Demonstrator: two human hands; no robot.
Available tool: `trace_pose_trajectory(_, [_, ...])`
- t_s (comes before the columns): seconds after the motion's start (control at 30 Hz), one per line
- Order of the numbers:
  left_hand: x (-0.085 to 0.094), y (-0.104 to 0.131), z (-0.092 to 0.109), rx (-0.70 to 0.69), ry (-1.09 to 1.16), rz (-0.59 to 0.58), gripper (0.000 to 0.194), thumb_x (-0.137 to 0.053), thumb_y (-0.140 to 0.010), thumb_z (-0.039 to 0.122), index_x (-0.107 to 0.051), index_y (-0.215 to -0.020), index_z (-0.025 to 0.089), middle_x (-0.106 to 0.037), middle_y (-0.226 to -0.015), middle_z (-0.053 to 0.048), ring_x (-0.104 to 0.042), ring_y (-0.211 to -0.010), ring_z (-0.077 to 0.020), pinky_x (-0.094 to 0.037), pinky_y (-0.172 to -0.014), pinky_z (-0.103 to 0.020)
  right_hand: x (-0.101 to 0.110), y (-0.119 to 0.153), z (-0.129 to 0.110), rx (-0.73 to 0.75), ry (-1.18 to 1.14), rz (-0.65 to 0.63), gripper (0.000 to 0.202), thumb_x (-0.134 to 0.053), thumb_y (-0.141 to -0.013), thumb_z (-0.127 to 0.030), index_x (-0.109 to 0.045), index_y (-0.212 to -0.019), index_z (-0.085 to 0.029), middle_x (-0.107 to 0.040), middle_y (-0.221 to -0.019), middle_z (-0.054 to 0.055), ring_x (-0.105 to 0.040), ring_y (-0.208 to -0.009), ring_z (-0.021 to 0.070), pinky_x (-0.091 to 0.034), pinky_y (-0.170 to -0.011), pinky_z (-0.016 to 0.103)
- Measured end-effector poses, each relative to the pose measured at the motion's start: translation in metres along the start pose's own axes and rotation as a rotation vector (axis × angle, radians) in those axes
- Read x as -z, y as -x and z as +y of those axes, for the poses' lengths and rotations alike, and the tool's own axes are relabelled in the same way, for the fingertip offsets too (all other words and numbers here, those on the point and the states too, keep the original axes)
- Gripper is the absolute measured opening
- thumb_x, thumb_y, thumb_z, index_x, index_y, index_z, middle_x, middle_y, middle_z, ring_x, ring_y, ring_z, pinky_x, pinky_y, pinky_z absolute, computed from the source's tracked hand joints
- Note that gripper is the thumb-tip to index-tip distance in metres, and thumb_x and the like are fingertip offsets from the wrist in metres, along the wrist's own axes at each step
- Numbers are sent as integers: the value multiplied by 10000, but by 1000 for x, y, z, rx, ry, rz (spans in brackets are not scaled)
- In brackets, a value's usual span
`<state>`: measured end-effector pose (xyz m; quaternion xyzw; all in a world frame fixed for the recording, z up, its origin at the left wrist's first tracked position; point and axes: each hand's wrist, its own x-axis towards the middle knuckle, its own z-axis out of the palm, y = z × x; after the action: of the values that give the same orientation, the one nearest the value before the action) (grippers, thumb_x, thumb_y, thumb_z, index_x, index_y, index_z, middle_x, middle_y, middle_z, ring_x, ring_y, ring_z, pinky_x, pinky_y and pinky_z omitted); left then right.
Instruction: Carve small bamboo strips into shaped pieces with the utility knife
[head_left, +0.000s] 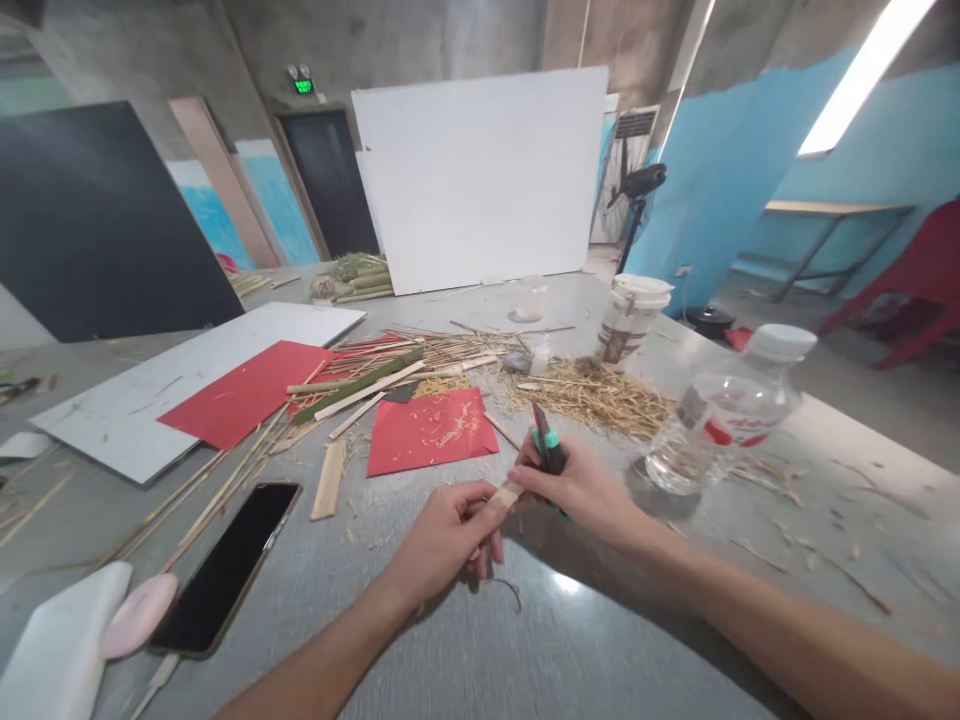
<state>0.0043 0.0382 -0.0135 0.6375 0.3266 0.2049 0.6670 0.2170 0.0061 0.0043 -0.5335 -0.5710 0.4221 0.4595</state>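
Observation:
My left hand (459,530) pinches a short pale strip of straw or wood (505,494) between thumb and fingers, above the grey table. The fingertips of my right hand (574,485) touch the strip's other end. Tucked in my right hand is a utility knife (551,445) with a green and black handle, its dark tip pointing up and away from the strip. Just beyond both hands lies a red paper sheet (431,430) sprinkled with pale shavings. A flat wood piece (328,480) rests left of that sheet.
A black phone (229,570) with a cable lies left; a plastic bottle (727,410) stands right. Straw (600,395), stalks (442,350) and a paper cup (632,318) sit farther back. A white board (487,180) stands upright behind. Another red sheet (244,395) overlaps a white panel (120,420).

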Motion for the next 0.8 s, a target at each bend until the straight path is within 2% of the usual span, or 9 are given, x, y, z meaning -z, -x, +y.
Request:
trace_pose_trajectory(0.07, [0, -1, -3, -17, 14, 29, 436, -593, -1008, 599, -654, -1013, 168, -632, -580, 27, -461, -373, -77, -343, -374, -181, -1, 0, 0, 13, 24, 15, 322, -677, -954, -494, -540, -804, -243, -629, -694, -12, -554, -621, 157, -403, -610, 319])
trace_pose_trajectory(0.13, [2, -1, -4, -40, 46, 96, 411, -582, -1016, 589, -611, -1000, 180, -607, -554, 48, -408, -357, -63, -294, -374, -172, 2, 0, 0, 43, 105, 79, 345, -628, -985, -515, -533, -795, -242, -582, -690, -17, -510, -624, 155, -376, -604, 320])
trace_pose_trajectory(0.23, [3, -2, -4, -77, 88, 171, 378, -554, -1037, 555, -591, -1008, 180, -589, -552, 61, -393, -369, -56, -286, -395, -170, 5, -1, 1, 109, 256, 158, 344, -619, -994, -463, -484, -766, -244, -485, -693, -32, -445, -664, 156, -338, -619, 318])
trace_pose_trajectory(0.33, [3, 0, -1, -97, 118, 190, 368, -544, -1047, 538, -603, -1044, 174, -586, -574, 65, -417, -393, -57, -309, -415, -170, 3, 1, 2, 127, 290, 138, 313, -617, -1003, -407, -463, -785, -243, -460, -715, -38, -425, -695, 158, -330, -644, 319])
trace_pose_trajectory(0.47, [0, 4, -1, -109, 128, 156, 364, -555, -1052, 544, -599, -1069, 184, -605, -610, 58, -458, -422, -68, -352, -430, -175, -6, 6, 1, 76, 86, 71, 237, -710, -947, -413, -566, -878, -237, -537, -787, -29, -479, -728, 157, -380, -675, 324])
trace_pose_trajectory(0.57, [-3, 7, -2, -99, 126, 87, 380, -578, -1045, 566, -609, -1067, 188, -616, -634, 44, -522, -456, -97, -429, -454, -204, -14, 10, -2, 32, -105, 74, 229, -774, -881, -412, -660, -952, -226, -581, -776, -23, -518, -699, 153, -409, -663, 325])
trace_pose_trajectory(0.7, [-5, 8, -2, -128, 74, 30, 396, -588, -1050, 570, -655, -1043, 180, -676, -704, -2, -634, -585, -145, -534, -588, -268, -19, 14, -9, 27, -211, 52, 200, -809, -851, -379, -694, -881, -218, -557, -655, -50, -459, -574, 117, -391, -591, 305])
trace_pose_trajectory(0.8, [-4, 8, 1, -193, -63, 61, 423, -576, -1070, 548, -687, -910, 172, -719, -787, -35, -663, -721, -158, -517, -714, -284, -19, 17, -12, 55, -261, -4, 175, -805, -862, -342, -691, -818, -216, -573, -620, -51, -472, -553, 108, -402, -578, 292])
